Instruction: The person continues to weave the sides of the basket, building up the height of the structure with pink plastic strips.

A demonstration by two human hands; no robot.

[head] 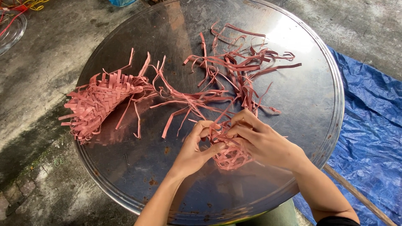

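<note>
A small woven piece [229,155] of pink strips was held low on the round metal tray [318,125], between both hands; the left hand [196,150] was curled around its near side, fingers pressed onto the strips, while the right hand [259,140] was pinching loose strip ends at its top. The weaving appeared to be at an early stage, judged against the finished woven piece [98,104] lying well apart at the tray's left. A tangle of loose strips [238,67] was spread beyond the hands. The next crossing would seemingly call for one strip to be singled out and kept taut.
</note>
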